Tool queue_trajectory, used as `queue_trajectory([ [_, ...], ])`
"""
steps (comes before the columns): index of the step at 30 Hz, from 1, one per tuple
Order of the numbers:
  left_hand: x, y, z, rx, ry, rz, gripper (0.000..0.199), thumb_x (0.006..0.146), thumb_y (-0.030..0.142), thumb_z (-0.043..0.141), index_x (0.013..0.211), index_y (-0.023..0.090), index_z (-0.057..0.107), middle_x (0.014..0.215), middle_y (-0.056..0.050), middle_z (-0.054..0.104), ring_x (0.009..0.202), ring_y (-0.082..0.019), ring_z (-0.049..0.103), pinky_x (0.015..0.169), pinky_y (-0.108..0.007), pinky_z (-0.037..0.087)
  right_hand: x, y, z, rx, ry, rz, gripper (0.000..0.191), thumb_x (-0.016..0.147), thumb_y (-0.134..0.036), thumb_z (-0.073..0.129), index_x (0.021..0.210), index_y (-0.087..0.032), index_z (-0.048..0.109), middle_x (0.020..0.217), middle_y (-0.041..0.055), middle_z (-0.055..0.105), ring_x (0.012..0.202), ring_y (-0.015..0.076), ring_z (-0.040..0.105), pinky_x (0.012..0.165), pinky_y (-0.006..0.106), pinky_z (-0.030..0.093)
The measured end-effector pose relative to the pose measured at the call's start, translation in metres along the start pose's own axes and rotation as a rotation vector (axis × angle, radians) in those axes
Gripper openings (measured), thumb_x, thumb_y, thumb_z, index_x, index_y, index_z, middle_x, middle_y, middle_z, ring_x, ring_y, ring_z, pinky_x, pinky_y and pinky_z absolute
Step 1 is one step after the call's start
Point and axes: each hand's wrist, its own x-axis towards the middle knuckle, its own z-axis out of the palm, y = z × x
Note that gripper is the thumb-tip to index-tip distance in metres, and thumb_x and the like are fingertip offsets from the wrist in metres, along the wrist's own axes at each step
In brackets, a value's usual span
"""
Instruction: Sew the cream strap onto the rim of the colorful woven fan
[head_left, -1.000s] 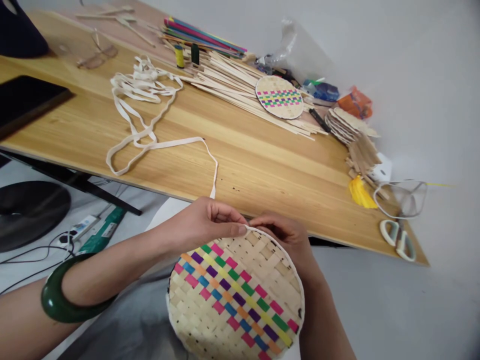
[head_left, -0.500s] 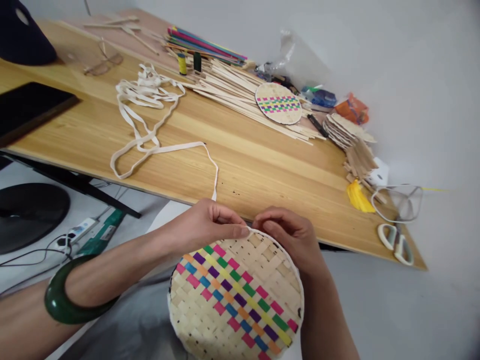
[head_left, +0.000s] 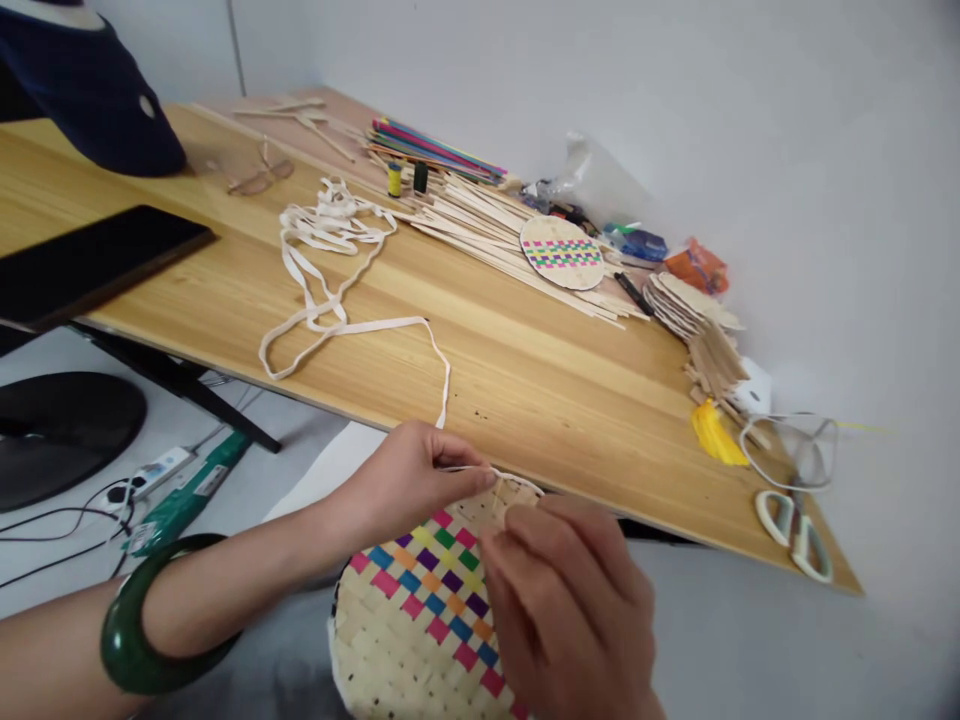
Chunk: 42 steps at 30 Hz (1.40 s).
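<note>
Edging step: your left hand [head_left: 409, 480] pinches the white tape [head_left: 352, 325] onto the woven disc [head_left: 420, 620] rim, right hand [head_left: 574, 610] loosely curled over it; next, press tape further along.

The right hand [head_left: 570, 610] has come off the far rim of the woven disc [head_left: 420, 620] and now lies across its face, back of the hand up, hiding most of the right half that showed 1 second ago. The left hand [head_left: 409, 480] has closed tighter at the disc's top edge, pinching the white ribbon [head_left: 352, 328] end against the rim. The view has tilted upward, so the table [head_left: 525, 370] and its things sit lower in the picture.
</note>
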Motion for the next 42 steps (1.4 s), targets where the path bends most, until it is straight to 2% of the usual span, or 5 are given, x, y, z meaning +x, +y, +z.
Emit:
queue_trajectory([
  [4, -0.002, 0.0, -0.002, -0.008, 0.064, 0.003, 0.022, 0.075, 0.034, 0.064, 0.067, 0.015, 0.072, 0.062, 0.002, 0.063, 0.059, -0.011, 0.05, 0.054, -0.02, 0.035, -0.008, -0.011, 0.008, 0.123, 0.103, 0.219, 0.011, 0.085, -0.004, 0.055, 0.089, -0.015, 0.058, 0.097, 0.009, 0.068, 0.095, 0.0194, 0.061, 0.08, 0.032, 0.053],
  [13, -0.007, -0.005, -0.002, 0.027, 0.071, 0.031, 0.022, 0.077, 0.035, 0.063, 0.073, 0.016, 0.074, 0.07, -0.001, 0.07, 0.068, -0.016, 0.058, 0.06, -0.022, 0.041, -0.018, -0.019, 0.019, 0.361, 0.067, 0.733, 0.011, 0.089, -0.016, 0.053, 0.081, -0.021, 0.058, 0.064, -0.0017, 0.062, 0.054, 0.0114, 0.062, 0.05, 0.021, 0.05],
  [19, -0.006, -0.003, -0.004, -0.004, 0.035, -0.038, 0.021, 0.077, 0.035, 0.064, 0.072, 0.017, 0.074, 0.063, 0.003, 0.065, 0.058, -0.011, 0.052, 0.053, -0.02, 0.036, -0.018, -0.011, 0.017, 0.252, 0.143, 0.642, 0.02, 0.088, -0.01, 0.055, 0.1, -0.022, 0.066, 0.101, 0.0067, 0.064, 0.073, 0.0133, 0.066, 0.057, 0.024, 0.056],
  [25, -0.005, -0.008, -0.005, -0.019, 0.04, -0.029, 0.025, 0.077, 0.04, 0.065, 0.076, 0.018, 0.075, 0.07, 0.001, 0.069, 0.065, -0.014, 0.057, 0.059, -0.022, 0.041, -0.018, -0.005, 0.017, -0.142, 0.024, 0.45, 0.015, 0.091, -0.013, 0.054, 0.1, -0.015, 0.066, 0.085, 0.007, 0.072, 0.073, 0.0164, 0.067, 0.063, 0.027, 0.052],
  [42, -0.005, -0.01, -0.005, 0.017, 0.045, -0.055, 0.027, 0.077, 0.043, 0.065, 0.078, 0.018, 0.075, 0.068, 0.0, 0.068, 0.06, -0.013, 0.054, 0.053, -0.022, 0.039, -0.019, -0.007, 0.015, -0.122, -0.092, 0.448, 0.02, 0.09, -0.011, 0.049, 0.097, -0.016, 0.067, 0.079, 0.0043, 0.071, 0.07, 0.0166, 0.067, 0.059, 0.026, 0.05],
])
